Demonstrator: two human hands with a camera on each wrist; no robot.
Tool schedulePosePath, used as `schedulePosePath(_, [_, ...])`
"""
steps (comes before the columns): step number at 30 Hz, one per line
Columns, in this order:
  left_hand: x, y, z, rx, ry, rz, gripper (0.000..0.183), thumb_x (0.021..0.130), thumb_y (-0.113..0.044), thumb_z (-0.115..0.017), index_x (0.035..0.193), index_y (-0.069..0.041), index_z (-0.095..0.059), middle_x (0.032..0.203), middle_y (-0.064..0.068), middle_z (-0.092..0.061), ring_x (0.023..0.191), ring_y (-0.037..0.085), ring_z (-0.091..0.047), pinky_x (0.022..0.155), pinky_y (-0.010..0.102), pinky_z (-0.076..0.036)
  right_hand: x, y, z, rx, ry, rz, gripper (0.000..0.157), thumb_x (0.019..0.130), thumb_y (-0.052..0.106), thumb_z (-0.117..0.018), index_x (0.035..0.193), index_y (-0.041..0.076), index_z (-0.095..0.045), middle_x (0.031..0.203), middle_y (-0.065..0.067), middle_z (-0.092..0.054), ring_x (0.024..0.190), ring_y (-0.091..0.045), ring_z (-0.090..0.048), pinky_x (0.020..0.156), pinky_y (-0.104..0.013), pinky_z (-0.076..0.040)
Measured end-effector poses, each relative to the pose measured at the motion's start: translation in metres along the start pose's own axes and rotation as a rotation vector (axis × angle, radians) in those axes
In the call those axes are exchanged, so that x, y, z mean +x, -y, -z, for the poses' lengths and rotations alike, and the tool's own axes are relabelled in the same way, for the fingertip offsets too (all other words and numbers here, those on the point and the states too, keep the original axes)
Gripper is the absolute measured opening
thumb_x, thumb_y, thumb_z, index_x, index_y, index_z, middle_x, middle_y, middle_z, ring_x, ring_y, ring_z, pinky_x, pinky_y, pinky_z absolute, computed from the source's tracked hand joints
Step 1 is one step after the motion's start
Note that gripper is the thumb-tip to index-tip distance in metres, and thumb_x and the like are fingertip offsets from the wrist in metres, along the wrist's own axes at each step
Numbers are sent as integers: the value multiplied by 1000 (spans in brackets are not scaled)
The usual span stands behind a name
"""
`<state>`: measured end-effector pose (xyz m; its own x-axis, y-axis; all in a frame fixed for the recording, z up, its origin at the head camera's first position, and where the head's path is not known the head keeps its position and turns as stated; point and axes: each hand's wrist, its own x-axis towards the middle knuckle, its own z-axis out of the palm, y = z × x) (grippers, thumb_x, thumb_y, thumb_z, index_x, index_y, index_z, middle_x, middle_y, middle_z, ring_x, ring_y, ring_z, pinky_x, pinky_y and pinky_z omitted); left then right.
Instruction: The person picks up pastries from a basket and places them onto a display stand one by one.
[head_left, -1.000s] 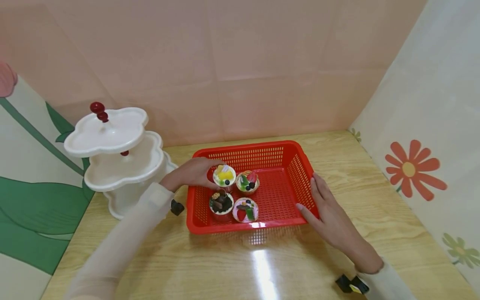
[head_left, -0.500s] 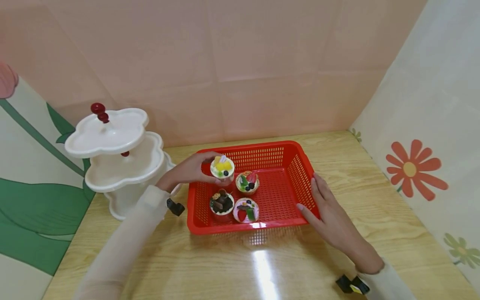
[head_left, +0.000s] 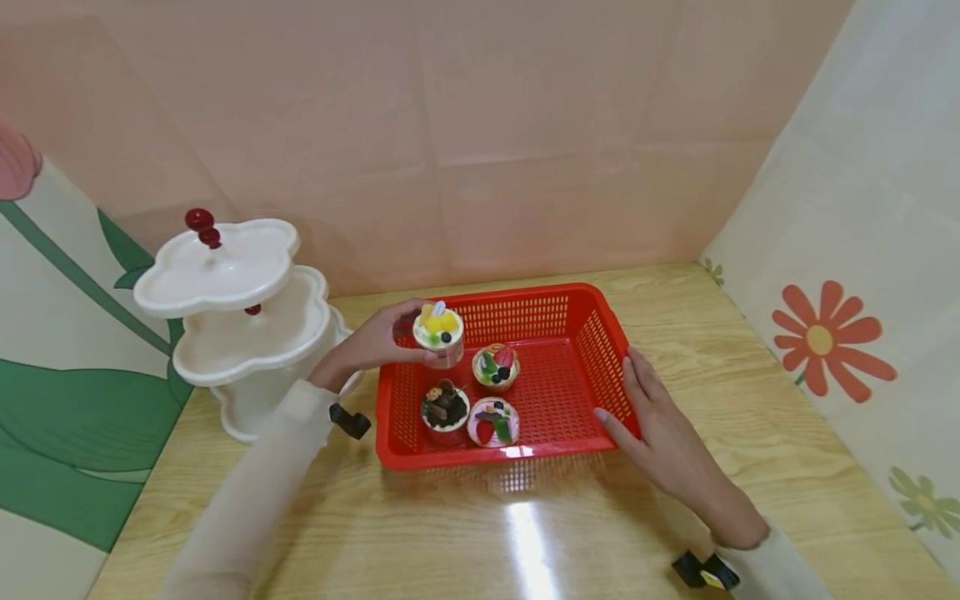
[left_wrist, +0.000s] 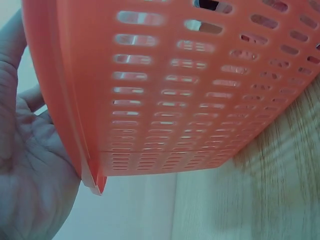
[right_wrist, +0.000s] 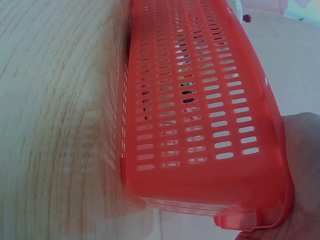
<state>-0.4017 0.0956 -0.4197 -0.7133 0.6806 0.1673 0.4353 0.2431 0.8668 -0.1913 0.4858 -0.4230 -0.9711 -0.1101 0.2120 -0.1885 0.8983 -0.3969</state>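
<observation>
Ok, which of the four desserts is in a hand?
The yellow-topped dessert, held by the left hand; the dark-topped one, pink-creamed one and red-sliced one sit in the red basket, untouched.

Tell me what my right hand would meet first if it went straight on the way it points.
Most likely the red basket: your right hand rests against its right side, so there seems to be no gap ahead, though exact depth is hard to judge.
</observation>
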Motion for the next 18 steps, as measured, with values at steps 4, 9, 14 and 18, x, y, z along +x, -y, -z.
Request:
schedulePosePath(4, [-3,0,-1,-40,-25,-32,71,81,-14,-86,142,-6,-52,134,11,-60,123,28,-58,107,47,-46,-1,0,0,0,1,-2,87,101,46,-58,160,-1,-14,170,-10,-3,153,-40,-13,105,-72,-34])
schedulePosePath(9, [-9,0,-3,-81,-87,-26,68,81,-11,-85,140,-5,-52,131,12,-60,118,28,-59,105,43,-48,-1,0,-1,5,0,0,87,102,46,-57,160,-1,-14,170,-10,-2,153,-40,-13,106,-71,-33])
schedulePosePath(14, [-15,-3,-4,-131,-149,14,68,81,-13,-85,140,-7,-52,131,11,-61,118,28,-60,104,40,-49,-1,0,-1,11,-5,4,86,102,47,-56,160,-2,-14,170,-10,-3,153,-41,-13,106,-72,-33])
schedulePosePath(18, [-20,-7,-5,-151,-186,8,66,81,-12,-85,139,-5,-53,130,13,-61,117,29,-59,105,42,-48,-1,0,-1,14,-10,3,87,102,47,-57,160,-1,-13,170,-10,-3,153,-40,-13,104,-72,-34])
